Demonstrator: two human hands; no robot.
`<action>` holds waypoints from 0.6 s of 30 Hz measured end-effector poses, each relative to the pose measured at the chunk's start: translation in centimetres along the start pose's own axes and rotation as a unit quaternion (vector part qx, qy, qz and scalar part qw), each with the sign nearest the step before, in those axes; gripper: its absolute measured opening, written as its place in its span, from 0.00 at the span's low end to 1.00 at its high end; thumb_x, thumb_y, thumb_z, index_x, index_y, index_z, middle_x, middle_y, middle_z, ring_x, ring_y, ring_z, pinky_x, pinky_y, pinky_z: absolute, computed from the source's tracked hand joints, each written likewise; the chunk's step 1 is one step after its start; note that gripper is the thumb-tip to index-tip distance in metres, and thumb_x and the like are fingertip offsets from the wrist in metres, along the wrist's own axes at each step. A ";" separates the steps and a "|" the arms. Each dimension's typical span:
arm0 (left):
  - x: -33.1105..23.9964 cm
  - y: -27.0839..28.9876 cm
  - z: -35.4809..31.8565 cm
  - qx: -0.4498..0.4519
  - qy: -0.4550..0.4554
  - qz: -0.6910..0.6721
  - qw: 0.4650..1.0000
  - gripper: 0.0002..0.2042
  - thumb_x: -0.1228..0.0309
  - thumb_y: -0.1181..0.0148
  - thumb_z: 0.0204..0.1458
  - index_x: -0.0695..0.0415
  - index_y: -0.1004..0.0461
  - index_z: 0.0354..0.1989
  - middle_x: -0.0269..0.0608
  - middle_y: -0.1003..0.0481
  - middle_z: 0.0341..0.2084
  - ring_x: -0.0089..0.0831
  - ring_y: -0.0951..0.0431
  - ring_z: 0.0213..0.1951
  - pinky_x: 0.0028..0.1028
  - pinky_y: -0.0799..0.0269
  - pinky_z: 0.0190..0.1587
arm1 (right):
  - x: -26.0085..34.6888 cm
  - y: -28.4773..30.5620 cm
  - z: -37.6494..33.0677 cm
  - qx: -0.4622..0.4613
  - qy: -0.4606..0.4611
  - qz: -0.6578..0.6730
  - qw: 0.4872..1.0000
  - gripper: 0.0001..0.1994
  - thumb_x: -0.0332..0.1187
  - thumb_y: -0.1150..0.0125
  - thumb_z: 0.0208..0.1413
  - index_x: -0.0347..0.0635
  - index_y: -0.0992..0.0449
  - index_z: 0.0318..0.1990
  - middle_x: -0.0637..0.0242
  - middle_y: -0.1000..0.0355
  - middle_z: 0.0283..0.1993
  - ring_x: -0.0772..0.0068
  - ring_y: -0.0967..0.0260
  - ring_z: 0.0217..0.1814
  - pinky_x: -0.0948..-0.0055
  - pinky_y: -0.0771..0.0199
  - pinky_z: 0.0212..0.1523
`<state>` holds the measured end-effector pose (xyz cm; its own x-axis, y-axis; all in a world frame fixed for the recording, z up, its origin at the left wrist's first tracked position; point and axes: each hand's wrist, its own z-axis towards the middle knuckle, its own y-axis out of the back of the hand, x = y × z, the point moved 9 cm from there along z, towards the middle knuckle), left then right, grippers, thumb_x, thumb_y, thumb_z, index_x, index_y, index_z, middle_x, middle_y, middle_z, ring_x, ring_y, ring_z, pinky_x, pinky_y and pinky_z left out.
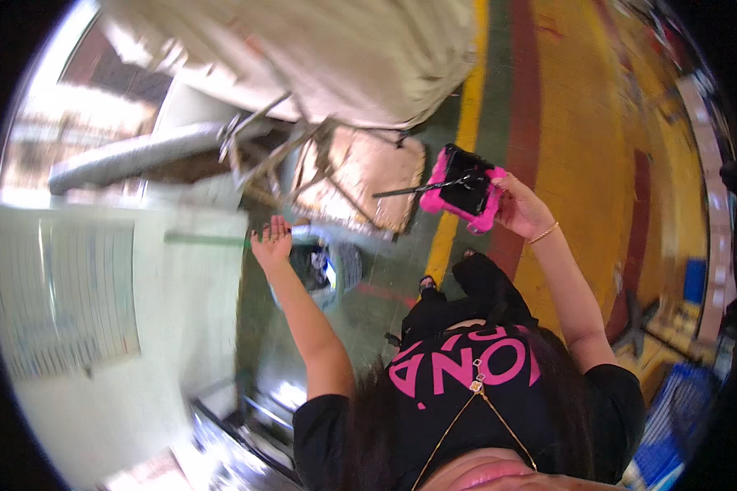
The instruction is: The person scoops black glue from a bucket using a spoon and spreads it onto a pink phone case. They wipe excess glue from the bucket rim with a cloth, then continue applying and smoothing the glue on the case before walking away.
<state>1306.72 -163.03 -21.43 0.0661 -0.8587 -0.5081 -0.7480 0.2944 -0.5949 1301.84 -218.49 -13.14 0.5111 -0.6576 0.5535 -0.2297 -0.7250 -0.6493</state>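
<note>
My right hand (520,206) is closed on the edge of a black, roughly square device in a bright pink bumper case (483,219). A thin dark rod (400,193) sticks out from the device toward the left. On the other side, my left hand (272,239) is raised with its fingers stretched out and holds nothing that I can see. A green pole (205,238) runs along the pale wall up to that hand; whether they touch I cannot tell. Just right of the left hand is a pale bin (336,260) with dark and bright contents.
A worn board on a metal folding frame (368,168) lies ahead, beside a large cream cloth cover (303,49) and a long grey roll (131,155). Yellow and red stripes cross the floor (581,131). Blue crates (671,417) stand at the lower right.
</note>
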 end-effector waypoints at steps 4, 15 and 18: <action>16.5 -22.0 -3.7 0.230 0.096 0.043 0.968 0.22 0.57 0.50 0.56 0.59 0.37 0.53 0.54 0.31 0.52 0.47 0.28 0.51 0.44 0.34 0.49 | 8.4 6.3 0.1 -0.051 0.063 0.045 0.996 0.11 0.35 0.42 0.57 0.49 0.32 0.46 0.71 0.27 0.41 0.75 0.25 0.38 0.69 0.21 0.42; 60.0 -58.0 -13.3 0.421 0.416 0.238 0.770 0.18 0.60 0.56 0.60 0.53 0.35 0.55 0.48 0.30 0.53 0.45 0.28 0.52 0.42 0.32 0.50 | 40.9 28.8 6.2 -0.174 0.141 0.035 0.974 0.14 0.35 0.41 0.56 0.51 0.31 0.50 0.74 0.29 0.47 0.75 0.30 0.46 0.69 0.26 0.48; 66.3 -65.9 -9.6 0.416 0.403 0.262 0.772 0.17 0.60 0.55 0.60 0.53 0.35 0.55 0.48 0.30 0.53 0.44 0.27 0.50 0.41 0.32 0.50 | 51.7 33.8 11.9 -0.186 0.168 0.024 0.968 0.14 0.36 0.41 0.56 0.50 0.31 0.50 0.74 0.29 0.46 0.75 0.30 0.46 0.69 0.26 0.49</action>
<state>1354.05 -243.38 -9.97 -0.7848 -0.4138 -0.4613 0.1722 0.5695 -0.8038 1330.33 -274.58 -12.69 0.2084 -0.6761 0.7067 -0.5610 -0.6746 -0.4798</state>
